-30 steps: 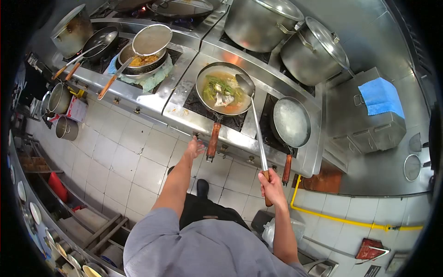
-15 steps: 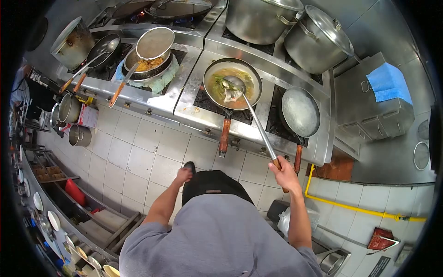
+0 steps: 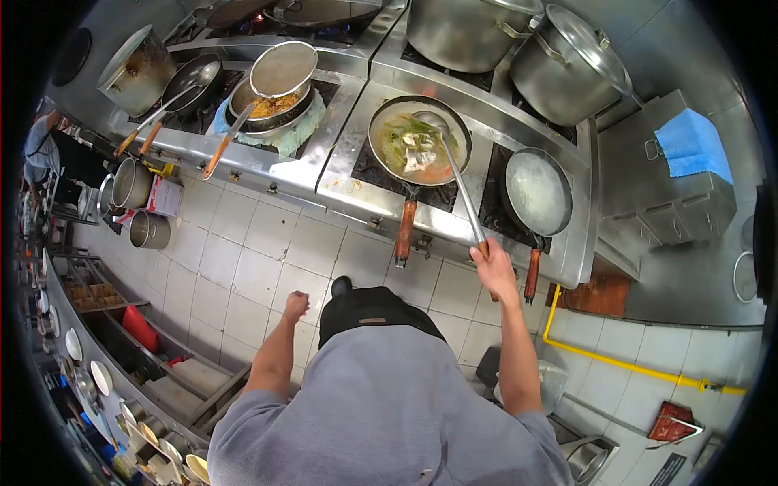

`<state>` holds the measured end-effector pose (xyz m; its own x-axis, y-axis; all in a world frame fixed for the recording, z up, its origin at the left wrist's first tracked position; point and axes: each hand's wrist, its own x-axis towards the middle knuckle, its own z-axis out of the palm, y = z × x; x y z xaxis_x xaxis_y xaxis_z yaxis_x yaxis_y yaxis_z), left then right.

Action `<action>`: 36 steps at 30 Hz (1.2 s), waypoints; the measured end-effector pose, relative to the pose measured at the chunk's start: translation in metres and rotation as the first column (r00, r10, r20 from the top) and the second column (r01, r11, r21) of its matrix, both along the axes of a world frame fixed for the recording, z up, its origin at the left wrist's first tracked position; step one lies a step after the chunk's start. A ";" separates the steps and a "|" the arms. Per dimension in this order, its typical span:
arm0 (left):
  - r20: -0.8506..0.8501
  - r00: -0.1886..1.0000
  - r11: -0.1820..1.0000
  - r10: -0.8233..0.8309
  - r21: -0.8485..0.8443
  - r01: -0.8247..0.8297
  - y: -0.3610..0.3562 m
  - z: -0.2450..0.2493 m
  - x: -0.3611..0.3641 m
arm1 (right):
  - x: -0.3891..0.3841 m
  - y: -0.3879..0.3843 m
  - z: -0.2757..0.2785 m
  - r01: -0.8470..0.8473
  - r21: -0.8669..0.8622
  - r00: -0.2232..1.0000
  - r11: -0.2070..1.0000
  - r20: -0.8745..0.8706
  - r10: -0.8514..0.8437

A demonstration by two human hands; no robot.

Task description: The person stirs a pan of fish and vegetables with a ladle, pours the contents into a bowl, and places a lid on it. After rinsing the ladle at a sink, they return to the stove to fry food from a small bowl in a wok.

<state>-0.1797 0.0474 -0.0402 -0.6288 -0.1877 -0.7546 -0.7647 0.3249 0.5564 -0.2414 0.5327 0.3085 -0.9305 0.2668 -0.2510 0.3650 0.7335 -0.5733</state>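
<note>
- Far left: another person (image 3: 44,154), more in view than 1.0 s earlier; details blurry.
- Left side of stove (image 3: 340,166): strainer (image 3: 284,69) over a pan of orange-brown food (image 3: 274,106), same setup as before, only shifted in view.
- Left hand (image 3: 297,304): was reaching to the stove front with fingers spread 1.0 s earlier; had pulled back and hung over the floor tiles (image 3: 251,235), near the black shoe (image 3: 342,285). Fingers curled into a loose fist, nothing seen in it. Well apart from ladle and front pan.
- Front pan (image 3: 403,107): sat on its burner, ahead of both hands and between them left to right; its wooden handle (image 3: 405,235) pointed back toward the person, neither hand on it.
- Greens (image 3: 395,146): were heaped up 1.0 s earlier; now lay lower in the broth (image 3: 442,170), mostly on the left.
- Pale chunks (image 3: 420,154): mid-pan, right of the greens, more exposed than at first.
- Ladle (image 3: 462,190): bowl had been up by the right rim 1.0 s earlier; now in the pan toward the far side, beside the chunks. Shaft slanted over the near right rim, down to the right hand.
- Right hand (image 3: 494,271): closed round the ladle's wooden grip, same as both earlier frames.
- Second pan (image 3: 570,198): cloudy liquid, ahead of the right hand and to its right; handle just beside that hand, not gripped.
</note>
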 end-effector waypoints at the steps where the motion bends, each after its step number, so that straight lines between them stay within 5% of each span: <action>1: 0.008 0.999 0.999 -0.036 0.017 0.036 0.012 -0.006 -0.003 | -0.004 -0.001 0.000 -0.015 0.035 1.000 0.999 0.005 0.015; 5: -0.125 0.935 0.942 -0.332 0.010 0.336 0.051 -0.012 -0.008 | 0.002 0.010 0.024 -0.101 0.044 0.994 0.994 0.052 0.099; 9: -0.073 0.936 0.936 -0.344 0.056 0.348 0.072 0.020 0.000 | 0.002 0.016 0.012 -0.045 0.019 0.999 0.999 0.000 0.045; 12: -0.059 0.895 0.895 -0.442 -0.095 0.436 0.054 0.002 0.015 | -0.017 0.010 0.000 -0.021 0.020 0.999 1.000 -0.040 0.022; 15: -0.075 0.898 0.898 -0.433 -0.124 0.422 0.017 -0.033 0.035 | -0.025 0.014 -0.015 -0.080 0.167 0.994 0.983 -0.060 0.091; 18: 0.001 0.949 0.939 -0.314 -0.144 0.311 -0.010 -0.024 0.041 | -0.011 0.019 0.012 -0.170 0.120 0.984 0.978 -0.034 0.175; 21: 0.042 0.991 0.988 -0.129 -0.081 0.132 -0.019 -0.002 0.046 | 0.000 0.018 0.025 -0.069 0.016 0.996 0.998 0.058 0.068; 23: 0.060 0.997 0.997 -0.040 -0.059 0.043 -0.021 0.007 0.052 | -0.002 0.018 0.003 -0.035 0.005 0.999 0.999 -0.033 0.035; 24: 0.073 0.996 0.997 -0.052 -0.055 0.056 -0.021 0.008 0.054 | -0.003 0.018 -0.009 -0.017 -0.003 0.997 1.000 -0.080 0.016; 27: 0.078 0.991 0.993 -0.104 -0.038 0.107 -0.018 0.005 0.059 | -0.015 0.010 -0.028 0.180 -0.488 0.982 0.854 0.143 -0.125; 30: 0.038 0.985 0.985 -0.169 -0.012 0.170 -0.009 0.001 0.059 | -0.012 0.006 -0.023 0.186 -0.590 0.975 0.786 0.209 -0.074; 36: -0.049 0.978 0.979 -0.202 -0.026 0.201 0.004 0.008 0.048 | -0.006 0.008 -0.019 0.168 -0.472 0.983 0.865 0.141 -0.114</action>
<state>-0.1318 0.0517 -0.0325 -0.6929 -0.0688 -0.7177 -0.6533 0.4810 0.5846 -0.2469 0.5410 0.2890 -0.8533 0.2140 -0.4755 0.5211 0.3133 -0.7939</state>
